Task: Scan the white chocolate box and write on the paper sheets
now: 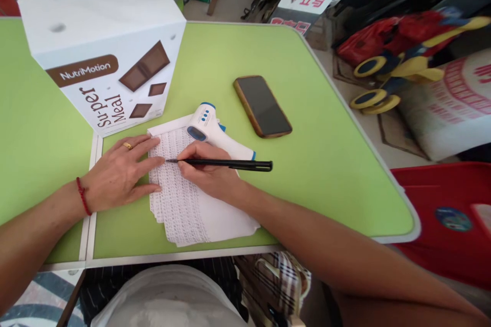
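Note:
My right hand [209, 171] grips a black pen [233, 164], its tip touching the written part of a stack of paper sheets [226, 219]. Rows of small handwriting cover the left side of the top sheet; its right side is blank. Flat on the table and the left edge of the paper lies my left hand [118, 171], fingers spread, with a ring and a red cord bracelet. A white and blue infrared thermometer [222, 138] rests on the top edge of the sheets, just beyond my right hand.
On the green table [326, 184] a white NutriMotion box [111, 61] stands at the back left. A smartphone [264, 107] in a brown case lies right of the thermometer. Beyond the right edge are a red plastic chair [422, 199] and a printed sack [452, 107].

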The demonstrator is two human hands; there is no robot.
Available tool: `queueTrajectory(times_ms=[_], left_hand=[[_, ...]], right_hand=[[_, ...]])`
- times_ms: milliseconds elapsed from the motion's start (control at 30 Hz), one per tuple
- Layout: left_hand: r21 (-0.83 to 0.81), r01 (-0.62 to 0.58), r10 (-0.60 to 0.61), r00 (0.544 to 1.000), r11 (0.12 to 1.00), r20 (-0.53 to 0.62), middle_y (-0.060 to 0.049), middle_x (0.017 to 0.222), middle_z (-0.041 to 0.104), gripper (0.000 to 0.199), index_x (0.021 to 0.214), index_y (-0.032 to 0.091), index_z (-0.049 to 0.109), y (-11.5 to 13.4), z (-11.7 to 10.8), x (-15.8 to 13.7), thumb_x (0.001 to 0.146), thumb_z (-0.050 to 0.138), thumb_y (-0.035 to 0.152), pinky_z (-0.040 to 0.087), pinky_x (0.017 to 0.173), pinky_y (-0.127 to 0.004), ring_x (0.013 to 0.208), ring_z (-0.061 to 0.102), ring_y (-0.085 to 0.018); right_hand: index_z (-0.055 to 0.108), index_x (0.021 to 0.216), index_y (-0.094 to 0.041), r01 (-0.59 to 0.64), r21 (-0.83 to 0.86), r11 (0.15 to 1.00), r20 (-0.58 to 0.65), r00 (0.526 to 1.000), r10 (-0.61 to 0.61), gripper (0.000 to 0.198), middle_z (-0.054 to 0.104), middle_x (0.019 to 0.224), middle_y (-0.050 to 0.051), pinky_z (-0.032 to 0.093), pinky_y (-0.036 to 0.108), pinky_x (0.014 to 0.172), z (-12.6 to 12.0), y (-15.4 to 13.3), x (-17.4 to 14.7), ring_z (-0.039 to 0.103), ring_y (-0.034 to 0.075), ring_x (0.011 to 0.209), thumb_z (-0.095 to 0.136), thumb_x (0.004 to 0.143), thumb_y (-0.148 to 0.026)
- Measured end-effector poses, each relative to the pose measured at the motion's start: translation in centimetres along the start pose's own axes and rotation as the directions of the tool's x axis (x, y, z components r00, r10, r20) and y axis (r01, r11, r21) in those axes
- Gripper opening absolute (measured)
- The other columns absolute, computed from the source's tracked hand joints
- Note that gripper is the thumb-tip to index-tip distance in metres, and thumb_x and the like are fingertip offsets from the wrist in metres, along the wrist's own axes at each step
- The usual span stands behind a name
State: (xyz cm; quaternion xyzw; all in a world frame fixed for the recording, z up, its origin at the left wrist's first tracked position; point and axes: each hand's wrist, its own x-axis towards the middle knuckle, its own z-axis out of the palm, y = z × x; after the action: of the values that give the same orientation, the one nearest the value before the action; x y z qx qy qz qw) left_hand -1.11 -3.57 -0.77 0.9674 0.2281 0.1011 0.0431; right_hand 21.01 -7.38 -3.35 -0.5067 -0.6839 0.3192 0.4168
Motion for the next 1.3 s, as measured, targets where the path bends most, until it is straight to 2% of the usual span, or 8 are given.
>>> queueTrajectory(times_ms=[233,400,967,1300], left_hand=[[0.001,-0.001,0.001,1.0,1.0,-0.001,-0.02,0.138,0.05,0.042,0.119,0.014,0.061,0.14,-0.08,-0.03,0.09,0.059,0.044,0.045,0.102,-0.053,0.128,0.047,-0.036],[0.002,0.008,-0.008,1.0,1.0,0.006,-0.019,0.138,0.05,0.043,0.119,0.014,0.06,0.04,-0.03,-0.05,0.091,0.058,0.045,0.044,0.103,-0.052,0.129,0.047,-0.036],[-0.003,-0.002,0.002,1.0,1.0,-0.003,-0.02,0.138,0.049,0.042,0.119,0.013,0.06,-0.04,0.06,-0.08,0.09,0.059,0.044,0.044,0.103,-0.053,0.128,0.047,-0.036],[-0.009,-0.002,0.002,1.0,1.0,-0.01,-0.02,0.139,0.049,0.043,0.119,0.013,0.06,-0.17,0.11,-0.17,0.091,0.057,0.045,0.044,0.103,-0.053,0.129,0.046,-0.036]], right_hand=[[0.054,0.072,-0.021,0.017,-0.006,1.0,-0.066,0.998,-0.017,0.008,0.058,0.064,-0.004,0.04,0.024,0.053,0.13,-0.04,0.08,0.05,0.01,0.057,0.056,0.079,-0.016],[0.057,0.071,-0.021,0.031,-0.013,0.999,-0.02,0.999,-0.031,0.008,0.06,0.062,-0.004,0.04,0.024,0.052,0.0,0.07,-0.02,0.051,0.01,0.056,0.056,0.077,-0.016],[0.055,0.071,-0.021,0.024,-0.043,0.999,-0.06,0.998,-0.027,0.008,0.057,0.063,-0.003,0.04,0.025,0.053,-0.08,-0.16,0.11,0.049,0.01,0.057,0.054,0.076,-0.015],[0.056,0.069,-0.021,0.0,0.01,1.0,-0.046,0.999,0.001,0.007,0.057,0.061,-0.004,0.037,0.024,0.049,-0.22,-0.28,0.04,0.048,0.01,0.054,0.054,0.075,-0.017]])
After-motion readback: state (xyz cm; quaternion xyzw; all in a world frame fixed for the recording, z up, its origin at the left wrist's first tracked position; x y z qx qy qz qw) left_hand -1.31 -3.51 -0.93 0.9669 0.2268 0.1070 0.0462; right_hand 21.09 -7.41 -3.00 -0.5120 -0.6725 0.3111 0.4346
